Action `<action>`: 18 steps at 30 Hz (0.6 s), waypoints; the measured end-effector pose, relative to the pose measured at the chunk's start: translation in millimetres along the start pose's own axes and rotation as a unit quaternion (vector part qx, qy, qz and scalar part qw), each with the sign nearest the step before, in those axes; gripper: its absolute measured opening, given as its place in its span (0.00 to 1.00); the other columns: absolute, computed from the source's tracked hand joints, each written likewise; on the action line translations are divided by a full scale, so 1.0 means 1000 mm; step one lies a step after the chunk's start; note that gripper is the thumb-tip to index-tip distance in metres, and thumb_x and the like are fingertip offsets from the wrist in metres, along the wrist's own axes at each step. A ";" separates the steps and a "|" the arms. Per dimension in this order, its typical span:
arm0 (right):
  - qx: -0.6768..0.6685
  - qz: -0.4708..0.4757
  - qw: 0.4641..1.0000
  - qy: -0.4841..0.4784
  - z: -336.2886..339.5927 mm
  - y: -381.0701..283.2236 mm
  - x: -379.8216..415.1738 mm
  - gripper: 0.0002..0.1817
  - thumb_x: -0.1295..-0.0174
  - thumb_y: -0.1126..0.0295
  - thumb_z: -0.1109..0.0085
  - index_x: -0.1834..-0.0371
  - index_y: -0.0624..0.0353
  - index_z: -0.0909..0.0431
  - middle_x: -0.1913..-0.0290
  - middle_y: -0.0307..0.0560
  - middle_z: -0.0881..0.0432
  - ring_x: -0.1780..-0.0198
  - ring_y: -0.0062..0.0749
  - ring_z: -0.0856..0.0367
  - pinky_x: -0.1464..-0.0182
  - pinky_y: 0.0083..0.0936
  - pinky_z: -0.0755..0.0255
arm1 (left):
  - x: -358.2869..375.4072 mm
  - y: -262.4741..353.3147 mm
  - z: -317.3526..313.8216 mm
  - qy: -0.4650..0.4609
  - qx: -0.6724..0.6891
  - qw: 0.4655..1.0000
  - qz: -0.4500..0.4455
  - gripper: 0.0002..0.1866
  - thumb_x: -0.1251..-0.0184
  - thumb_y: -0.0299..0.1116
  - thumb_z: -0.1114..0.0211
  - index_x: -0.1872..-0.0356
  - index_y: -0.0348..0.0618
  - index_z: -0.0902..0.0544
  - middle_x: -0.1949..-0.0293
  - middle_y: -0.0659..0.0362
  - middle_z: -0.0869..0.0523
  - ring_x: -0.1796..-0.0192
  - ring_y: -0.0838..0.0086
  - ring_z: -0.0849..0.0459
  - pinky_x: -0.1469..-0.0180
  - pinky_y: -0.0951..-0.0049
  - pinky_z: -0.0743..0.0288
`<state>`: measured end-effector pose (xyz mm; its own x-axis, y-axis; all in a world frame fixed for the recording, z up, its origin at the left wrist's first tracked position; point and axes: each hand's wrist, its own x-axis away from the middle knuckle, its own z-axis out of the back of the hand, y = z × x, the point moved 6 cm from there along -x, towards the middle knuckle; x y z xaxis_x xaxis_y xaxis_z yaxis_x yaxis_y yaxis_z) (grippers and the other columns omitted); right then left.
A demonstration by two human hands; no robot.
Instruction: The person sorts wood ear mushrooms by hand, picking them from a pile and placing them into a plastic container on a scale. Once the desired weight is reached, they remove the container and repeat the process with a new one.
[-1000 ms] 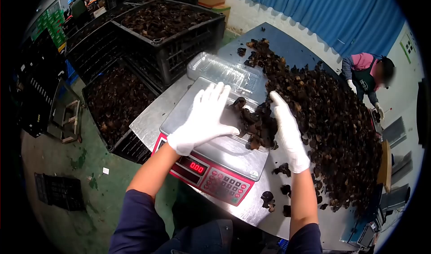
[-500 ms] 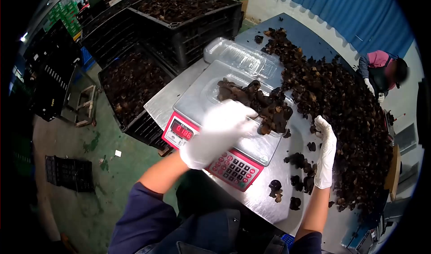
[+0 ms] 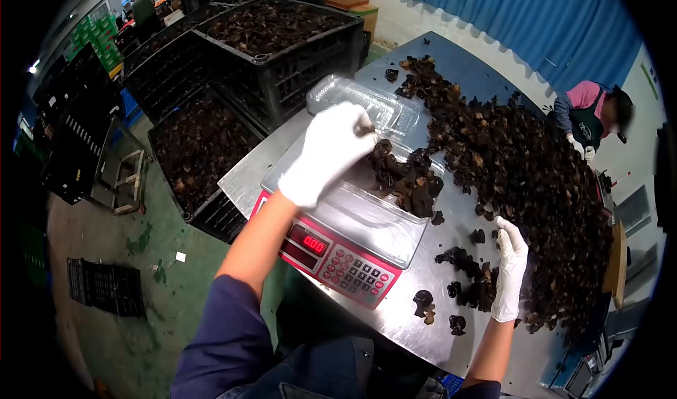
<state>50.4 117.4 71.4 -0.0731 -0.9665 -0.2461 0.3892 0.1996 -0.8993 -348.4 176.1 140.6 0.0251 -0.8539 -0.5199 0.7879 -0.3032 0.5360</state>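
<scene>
On the pink-and-silver scale (image 3: 352, 222) sits a clear plastic tray (image 3: 398, 207) holding dark wood ear mushrooms (image 3: 405, 180). Over the tray's left end, my white-gloved left hand (image 3: 331, 145) has its fingers curled in beside the mushrooms; what they pinch, if anything, is hidden. The scale's red display (image 3: 310, 242) appears to read 0.00. My gloved right hand (image 3: 511, 268) is above the steel table, fingers apart and slightly bent, holding nothing. It is beside loose mushrooms (image 3: 469, 268) at the edge of the large mushroom pile (image 3: 539, 201).
Behind the scale lies another clear plastic tray (image 3: 388, 113). Black crates (image 3: 275, 64) full of mushrooms stand at the left, one lower crate (image 3: 204, 148) against the table (image 3: 247, 173). Across the pile, a person (image 3: 589, 113) in white gloves works at the far right.
My left hand has moved up and left from the front of the tray to its left end. The display has dropped from 0.186 to about 0.00. The right hand has barely shifted.
</scene>
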 end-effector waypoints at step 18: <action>-0.045 -0.070 0.996 -0.039 -0.040 -0.003 -0.004 0.12 0.30 0.75 0.44 0.47 0.62 0.16 0.48 0.38 0.16 0.46 0.23 0.22 0.39 0.21 0.33 | 0.007 -0.065 0.050 -0.118 0.082 0.987 0.073 0.17 0.32 0.35 0.35 0.49 0.33 0.17 0.53 0.51 0.14 0.49 0.68 0.16 0.44 0.70 0.24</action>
<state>13.2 127.0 60.8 -0.0480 -0.9947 -0.0906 0.2963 0.0725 -0.9523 -429.6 169.1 135.6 -0.0280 -0.9627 -0.2692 0.6761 -0.2166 0.7043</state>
